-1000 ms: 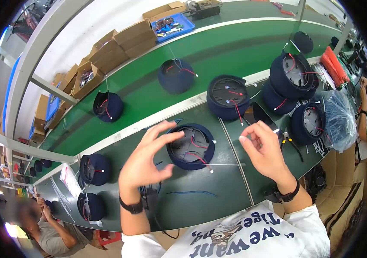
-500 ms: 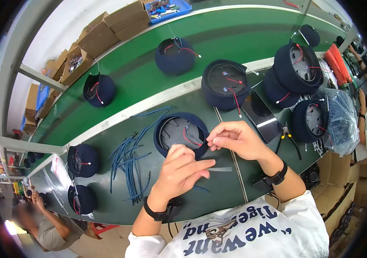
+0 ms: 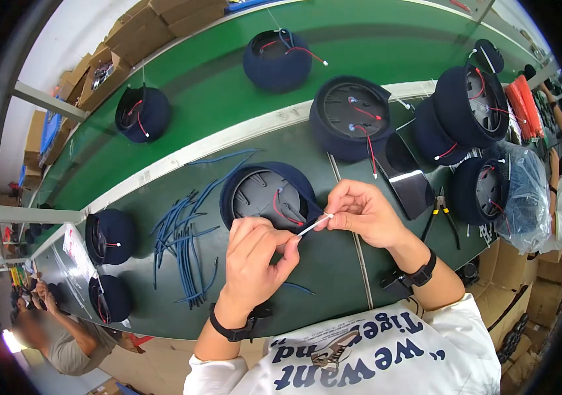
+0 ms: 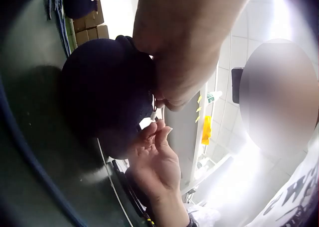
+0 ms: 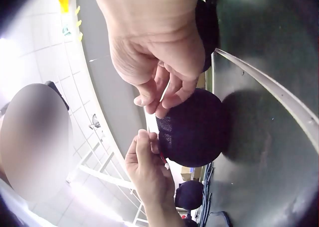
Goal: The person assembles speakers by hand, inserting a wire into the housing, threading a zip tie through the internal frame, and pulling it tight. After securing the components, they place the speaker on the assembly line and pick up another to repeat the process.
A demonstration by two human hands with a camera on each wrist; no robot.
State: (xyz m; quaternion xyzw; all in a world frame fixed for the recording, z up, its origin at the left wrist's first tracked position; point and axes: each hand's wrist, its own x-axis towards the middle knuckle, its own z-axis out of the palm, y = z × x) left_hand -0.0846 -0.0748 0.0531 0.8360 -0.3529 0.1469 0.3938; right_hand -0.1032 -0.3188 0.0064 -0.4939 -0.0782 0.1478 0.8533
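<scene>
A round navy fabric-covered shell (image 3: 277,172) with a black plastic inside sits in front of me, a red wire (image 3: 277,205) lying in its hollow. At its near right edge, my left hand (image 3: 254,253) pinches a thin white cable tie (image 3: 308,228) between thumb and fingers. My right hand (image 3: 363,214) pinches the tie's other end, close to its small white head. In the right wrist view, the right hand (image 5: 159,57) is at the fabric edge of the shell (image 5: 194,130), facing the left hand (image 5: 149,170). The left wrist view shows the shell (image 4: 104,92) dark beside both hands.
Several dark blue cords (image 3: 185,247) lie left of the shell. A phone (image 3: 407,178) and yellow-black pliers (image 3: 441,214) lie right. More navy shells (image 3: 352,118) stand around, with a plastic bag (image 3: 524,197) at far right. Another person (image 3: 63,329) sits at left.
Both hands were apart and raised over the shell, then came together at its near right edge. The white cable tie is now stretched between them.
</scene>
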